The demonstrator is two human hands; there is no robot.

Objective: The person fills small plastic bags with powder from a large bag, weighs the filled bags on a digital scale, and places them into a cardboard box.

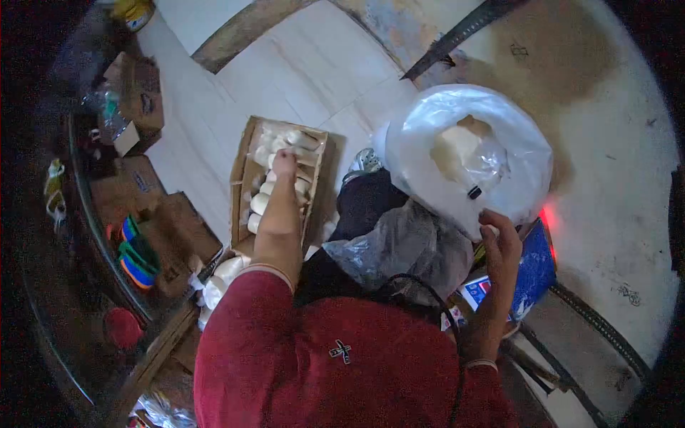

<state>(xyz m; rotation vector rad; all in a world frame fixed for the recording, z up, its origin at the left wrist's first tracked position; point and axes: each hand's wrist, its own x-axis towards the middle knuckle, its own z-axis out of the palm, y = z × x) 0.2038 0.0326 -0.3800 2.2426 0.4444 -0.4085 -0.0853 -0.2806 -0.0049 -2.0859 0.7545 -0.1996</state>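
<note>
My left hand (285, 162) reaches down into an open cardboard box (235, 192) on the floor. Its fingers are closed among smooth, rounded white pieces (259, 203) lying in rows; whether one is gripped stays hidden. At the right, my right hand (502, 239) is raised with its fingers curled together, beside the lower edge of a large white plastic bag (421, 143). A small pale thing may be between thumb and fingers, but I cannot make it out. The bag stands wide-mouthed, with whitish, shiny plastic inside. A small black piece (474, 192) shows at its rim.
A crumpled clear bag (407, 239) lies across my lap. More white pieces (230, 269) sit below the box. Cardboard boxes (135, 93) and a colourful blue-green-orange item (137, 260) are at the left. A blue package (535, 264) stands right of my right hand.
</note>
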